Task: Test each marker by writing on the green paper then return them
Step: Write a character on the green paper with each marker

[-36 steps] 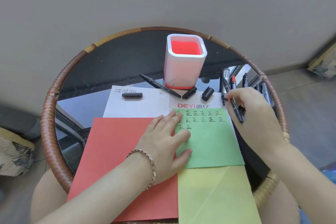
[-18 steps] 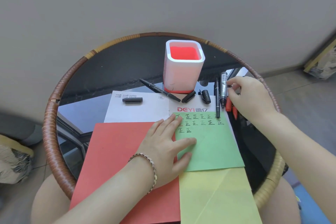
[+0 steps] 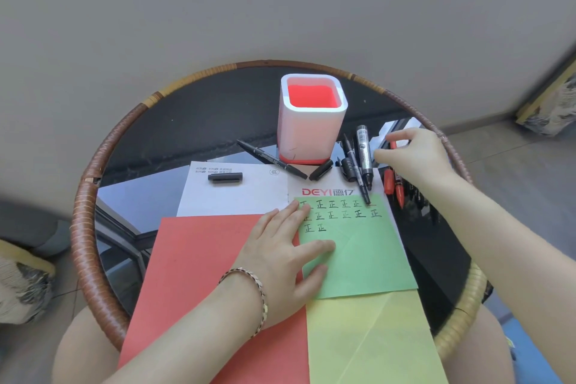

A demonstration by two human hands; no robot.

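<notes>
Since one second ago, head view: the right hand [image 3: 414, 162] has left the slim black marker [image 3: 357, 171] lying with its tip on the green paper sheet [image 3: 358, 259] and moved to the red markers [image 3: 399, 193]. Whether it pinches one cannot be told. Spread flat, the left hand [image 3: 280, 256] presses the sheet's left edge. That hold is probably best kept while one marker is lifted.

Likely home; rattan-rimmed glass table [image 3: 81, 206], plain wall [image 3: 187, 9]

Bright, even daylight with only soft shadows. The glass surface [image 3: 140, 196] mirrors window glare at nine o'clock (and again toward two). Wide-angle distortion bends the edges, and the three and nine o'clock margins blur.
</notes>
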